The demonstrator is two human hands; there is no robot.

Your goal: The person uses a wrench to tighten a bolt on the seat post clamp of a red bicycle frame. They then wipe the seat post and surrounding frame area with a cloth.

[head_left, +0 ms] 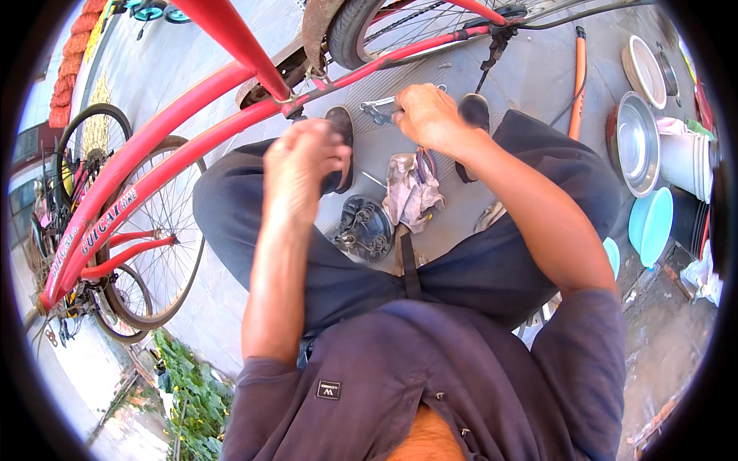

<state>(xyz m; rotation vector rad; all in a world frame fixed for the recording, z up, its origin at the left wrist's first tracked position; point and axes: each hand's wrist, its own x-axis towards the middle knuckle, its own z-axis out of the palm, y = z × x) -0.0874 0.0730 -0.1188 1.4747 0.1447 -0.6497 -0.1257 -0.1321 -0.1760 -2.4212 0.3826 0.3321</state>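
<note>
A red bicycle frame (223,127) lies across the upper left. My left hand (296,157) is closed beside the frame's crank axle (294,112); its fingers are curled and slightly blurred, and whatever they hold is hidden. Further right, my right hand (430,115) is wrapped round a metal wrench (377,104), whose end sticks out to the left of the fingers. Between my shoes lies a crumpled, stained rag (413,192). Beside it is a dark round dish (364,228) with small metal parts.
The bicycle's rear wheel (357,34) is at the top, its front wheel (157,238) at left. An orange tube-shaped pump (578,84) stands upper right. Metal basins (637,146), a turquoise bowl (652,227) and a white bucket (686,165) line the right. Green plants (192,396) grow lower left.
</note>
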